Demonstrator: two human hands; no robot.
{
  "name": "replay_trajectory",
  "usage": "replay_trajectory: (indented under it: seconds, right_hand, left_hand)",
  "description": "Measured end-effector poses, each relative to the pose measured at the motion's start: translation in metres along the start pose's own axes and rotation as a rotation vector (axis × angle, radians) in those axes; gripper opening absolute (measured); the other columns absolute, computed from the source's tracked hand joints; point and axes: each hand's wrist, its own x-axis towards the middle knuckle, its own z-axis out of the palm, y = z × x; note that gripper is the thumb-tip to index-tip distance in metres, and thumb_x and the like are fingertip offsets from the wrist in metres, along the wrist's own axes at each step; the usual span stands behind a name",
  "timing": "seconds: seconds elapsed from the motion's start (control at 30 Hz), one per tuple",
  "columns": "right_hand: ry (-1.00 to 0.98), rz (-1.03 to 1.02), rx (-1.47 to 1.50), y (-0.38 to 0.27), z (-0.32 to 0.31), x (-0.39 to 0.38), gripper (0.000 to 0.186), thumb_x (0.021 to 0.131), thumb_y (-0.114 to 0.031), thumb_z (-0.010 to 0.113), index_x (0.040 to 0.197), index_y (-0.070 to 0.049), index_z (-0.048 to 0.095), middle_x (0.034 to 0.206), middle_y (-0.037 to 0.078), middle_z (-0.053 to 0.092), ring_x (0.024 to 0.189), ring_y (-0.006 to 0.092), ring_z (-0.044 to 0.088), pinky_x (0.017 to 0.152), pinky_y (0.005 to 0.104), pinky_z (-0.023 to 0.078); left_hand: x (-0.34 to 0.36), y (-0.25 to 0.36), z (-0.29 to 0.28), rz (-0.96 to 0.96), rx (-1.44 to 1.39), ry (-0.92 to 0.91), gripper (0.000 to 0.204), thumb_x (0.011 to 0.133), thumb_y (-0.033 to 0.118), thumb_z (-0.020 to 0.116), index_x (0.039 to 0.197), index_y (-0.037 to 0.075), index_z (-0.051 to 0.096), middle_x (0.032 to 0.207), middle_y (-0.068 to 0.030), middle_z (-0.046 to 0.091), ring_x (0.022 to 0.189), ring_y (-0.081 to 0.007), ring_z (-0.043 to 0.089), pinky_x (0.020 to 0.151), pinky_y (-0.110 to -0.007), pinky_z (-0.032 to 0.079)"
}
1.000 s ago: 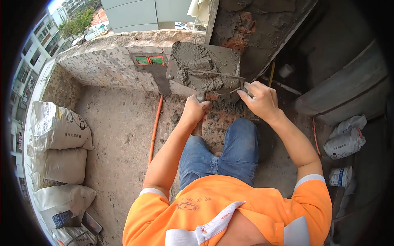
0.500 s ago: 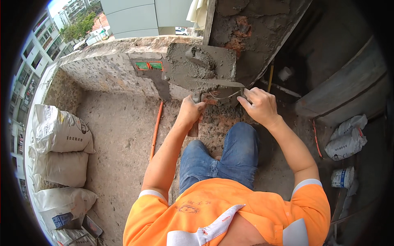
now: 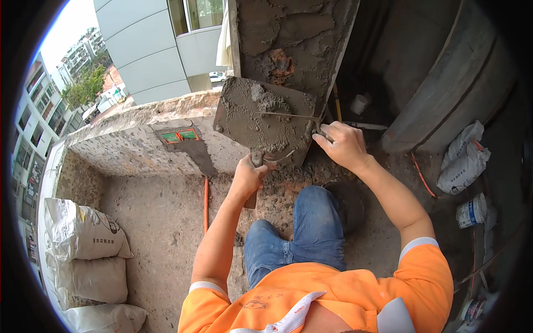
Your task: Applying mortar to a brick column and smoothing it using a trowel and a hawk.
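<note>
My left hand (image 3: 248, 176) is closed around the handle of a plasterer's hawk (image 3: 233, 114), whose flat grey plate is raised in front of the low wall. Wet mortar (image 3: 272, 101) lies over the plate, with a thicker lump near its upper middle. In my right hand (image 3: 345, 145) is a trowel (image 3: 286, 115), gripped by its handle. The trowel's blade shows nearly edge-on as a thin line across the mortar. My fingers hide most of the trowel's handle.
Beyond the hawk rises a mortar-coated pillar (image 3: 294, 33) with exposed brick. The low wall (image 3: 133, 136) carries green-and-orange boxes (image 3: 179, 136). An orange pipe (image 3: 206, 202) runs along the rough floor. White sacks (image 3: 91, 230) are stacked at left; more sacks (image 3: 465, 161) and a bucket (image 3: 471, 212) stand right.
The view has shifted, showing more of the pillar. The trowel blade has moved from the hawk's near edge up across the mortar and turned edge-on. The hawk's plate has tilted, its right side lower.
</note>
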Motion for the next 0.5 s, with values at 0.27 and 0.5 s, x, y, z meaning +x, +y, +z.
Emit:
replay_trajectory:
  seconds: [0.27, 0.5]
  right_hand:
    - [0.340, -0.246, -0.157, 0.063, -0.008, 0.065, 0.019, 0.078, -0.022, 0.073, 0.082, -0.005, 0.068, 0.074, 0.006, 0.065, 0.067, 0.0240, 0.066, 0.056, 0.0348, 0.053]
    - [-0.248, 0.274, 0.084, 0.123, -0.038, 0.154, 0.042, 0.084, -0.044, 0.063, 0.097, -0.005, 0.072, 0.085, 0.014, 0.070, 0.081, 0.0281, 0.067, 0.074, 0.0380, 0.051]
  left_hand:
    - [-0.020, -0.013, 0.030, 0.212, 0.454, 0.020, 0.030, 0.073, 0.010, 0.065, 0.095, -0.007, 0.054, 0.080, -0.0284, 0.063, 0.079, -0.0441, 0.063, 0.070, -0.044, 0.051]
    - [-0.030, -0.026, 0.037, -0.164, -0.022, -0.018, 0.019, 0.076, 0.005, 0.057, 0.092, -0.003, 0.051, 0.061, -0.0064, 0.051, 0.045, -0.0139, 0.051, 0.041, -0.030, 0.043]
